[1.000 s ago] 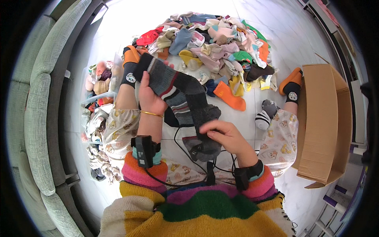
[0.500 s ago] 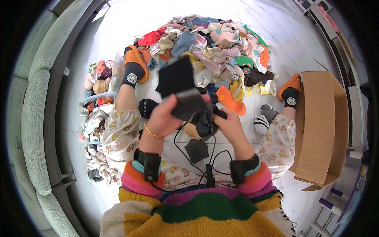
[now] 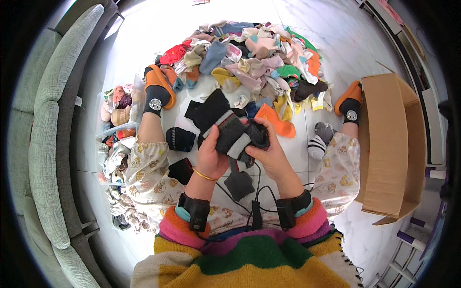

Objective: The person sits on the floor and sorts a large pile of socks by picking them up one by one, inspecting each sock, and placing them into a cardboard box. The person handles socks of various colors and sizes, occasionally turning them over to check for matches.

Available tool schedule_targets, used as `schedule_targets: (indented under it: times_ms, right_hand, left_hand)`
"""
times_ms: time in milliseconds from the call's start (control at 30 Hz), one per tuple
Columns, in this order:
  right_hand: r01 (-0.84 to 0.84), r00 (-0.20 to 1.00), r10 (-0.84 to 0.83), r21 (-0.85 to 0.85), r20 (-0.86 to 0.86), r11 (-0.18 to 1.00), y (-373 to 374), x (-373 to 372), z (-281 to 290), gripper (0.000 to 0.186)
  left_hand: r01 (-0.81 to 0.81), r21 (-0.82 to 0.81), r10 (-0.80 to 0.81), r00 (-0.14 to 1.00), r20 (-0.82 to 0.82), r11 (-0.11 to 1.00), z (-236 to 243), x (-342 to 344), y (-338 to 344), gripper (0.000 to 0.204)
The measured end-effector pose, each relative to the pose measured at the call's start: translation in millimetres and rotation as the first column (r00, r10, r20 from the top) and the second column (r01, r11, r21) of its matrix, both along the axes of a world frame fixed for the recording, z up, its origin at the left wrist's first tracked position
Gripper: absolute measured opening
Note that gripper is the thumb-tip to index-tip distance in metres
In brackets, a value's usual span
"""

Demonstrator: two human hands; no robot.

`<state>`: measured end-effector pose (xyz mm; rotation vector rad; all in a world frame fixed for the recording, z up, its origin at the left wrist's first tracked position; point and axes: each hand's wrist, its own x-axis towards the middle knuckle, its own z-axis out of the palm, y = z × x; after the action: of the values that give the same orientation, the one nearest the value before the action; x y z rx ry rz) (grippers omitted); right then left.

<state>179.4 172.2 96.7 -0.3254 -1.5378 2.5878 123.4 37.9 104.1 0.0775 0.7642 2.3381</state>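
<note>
My left hand (image 3: 211, 158) grips a dark sock (image 3: 223, 126) with a grey and red band, its black end pointing away from me. Close against it, my right hand (image 3: 270, 154) is closed around a bunched dark sock (image 3: 257, 136). A light grey patch shows between the two hands, and I cannot tell which sock it belongs to. Below the hands, a dark grey sock (image 3: 239, 185) lies on the floor. Left of my left hand are a rolled black sock (image 3: 180, 139) and another black sock (image 3: 180, 170). To the right, striped socks (image 3: 318, 148) rest by my leg.
A large heap of mixed socks (image 3: 249, 62) spreads ahead, with an orange sock (image 3: 274, 122) at its near edge. Clear bins (image 3: 117, 128) of socks stand left, before a grey sofa (image 3: 48, 144). A cardboard box (image 3: 384, 149) stands right. Black cables (image 3: 257, 211) cross my lap.
The dark socks in my hands have turned and come closer together. My right hand has moved up around its sock. The view has shifted slightly, and a black sock by my left wrist shows more.
</note>
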Motion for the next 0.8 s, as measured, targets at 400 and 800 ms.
schedule_targets:
  times_ms: [400,800]
  right_hand:
    - [0.243,0.951,-0.305,0.729,-0.05,0.64,12,-3,-16,0.059]
    - [0.089,0.988,-0.154,0.749,0.018,0.656,3,38,-43,0.068]
  left_hand:
    - [-0.464,-0.586,-0.269,0.583,-0.766,0.664,-17,27,10,0.051]
    - [-0.299,-0.674,-0.313,0.71,-0.63,0.676,-64,53,-5,0.045]
